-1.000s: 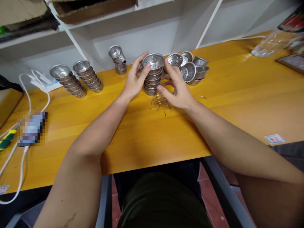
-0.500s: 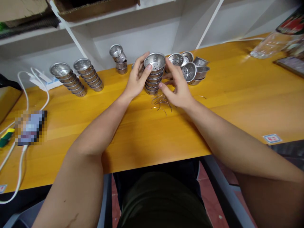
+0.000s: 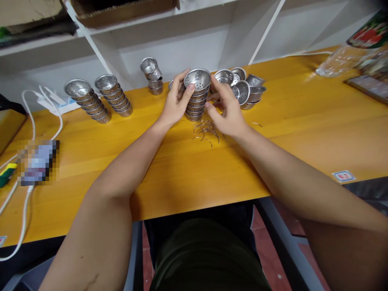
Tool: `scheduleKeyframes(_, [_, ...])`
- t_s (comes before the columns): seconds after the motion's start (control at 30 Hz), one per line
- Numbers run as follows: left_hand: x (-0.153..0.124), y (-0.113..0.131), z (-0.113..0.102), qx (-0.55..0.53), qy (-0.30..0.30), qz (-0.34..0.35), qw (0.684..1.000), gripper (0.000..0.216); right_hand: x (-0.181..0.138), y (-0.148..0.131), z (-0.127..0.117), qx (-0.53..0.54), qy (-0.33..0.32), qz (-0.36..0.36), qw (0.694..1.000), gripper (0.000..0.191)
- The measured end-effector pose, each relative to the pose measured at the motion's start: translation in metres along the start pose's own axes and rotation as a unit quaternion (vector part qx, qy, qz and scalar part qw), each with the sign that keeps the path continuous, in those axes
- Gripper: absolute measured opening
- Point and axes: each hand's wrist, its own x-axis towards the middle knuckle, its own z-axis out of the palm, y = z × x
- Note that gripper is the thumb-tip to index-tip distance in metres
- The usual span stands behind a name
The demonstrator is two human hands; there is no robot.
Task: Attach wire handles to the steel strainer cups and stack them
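In front of me a stack of perforated metal strainer cups [image 3: 195,109] stands upright on the table. My left hand [image 3: 177,101] is closed round the left side of the top strainer cup [image 3: 198,83], its thumb over the rim. On the other side, my right hand [image 3: 227,111] curls against the stack, index finger by the top rim and thumb lower down; its other fingertips are partly hidden. Several thin curved metal wires [image 3: 207,131] lie on the table just below the stack. Behind my right hand is a loose heap of strainer cups [image 3: 242,91].
Two leaning cup stacks [image 3: 91,103] [image 3: 115,97] stand at the left, with a shorter stack [image 3: 154,79] farther back. A phone [image 3: 39,163] with white cables [image 3: 26,226] lies at the left. A plastic bottle [image 3: 336,60] lies at the back right. White shelving [image 3: 172,48] borders the table's rear.
My right thumb has shifted slightly up and to the right along the stack. My left hand keeps nearly the same hold, and the view has turned a little.
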Motion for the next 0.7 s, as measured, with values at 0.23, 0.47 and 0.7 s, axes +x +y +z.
scheduleKeyframes(0.23, [-0.002, 0.01, -0.002, 0.003, -0.01, -0.002, 1.0, 0.11, 0.002, 0.004, 0.0, 0.018, 0.001, 0.01, 1.0, 0.101])
scheduleKeyframes(0.47, [-0.004, -0.006, -0.005, 0.011, -0.026, -0.016, 0.999, 0.106, -0.005, 0.015, 0.004, 0.028, -0.005, -0.013, 1.0, 0.107])
scheduleKeyframes(0.7, [-0.033, -0.036, 0.011, 0.028, -0.083, -0.027, 0.996, 0.123, -0.014, 0.025, 0.012, 0.068, -0.022, -0.025, 0.997, 0.115])
